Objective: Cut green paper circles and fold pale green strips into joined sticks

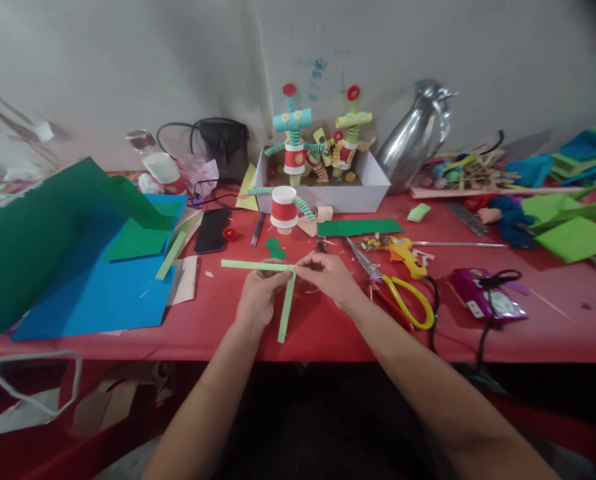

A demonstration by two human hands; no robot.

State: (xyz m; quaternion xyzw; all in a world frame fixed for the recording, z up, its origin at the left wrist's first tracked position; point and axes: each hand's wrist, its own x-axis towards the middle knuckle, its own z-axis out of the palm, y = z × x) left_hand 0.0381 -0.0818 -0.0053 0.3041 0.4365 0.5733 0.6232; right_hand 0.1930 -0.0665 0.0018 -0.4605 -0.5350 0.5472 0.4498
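Observation:
Two light green paper strips [287, 312] meet at a right angle between my hands, one lying sideways and the other pointing toward me. My left hand [259, 293] grips them near the corner, thumb on top. With thumb and fingertips, my right hand [328, 275] pinches the same corner from the other side. Just beyond my hands lie dark green paper circles [275, 248]. Behind them stands a red-and-white paper cup [284, 207] with folded paper spring arms.
Yellow-handled scissors [403, 300] and a yellow glue gun [403, 255] lie to the right, near a purple box [485, 297]. Paper cup robots [294, 157] stand by a white box [328, 198]. A phone [212, 231] and blue sheet [98, 293] are left; a steel jug [413, 137] stands behind.

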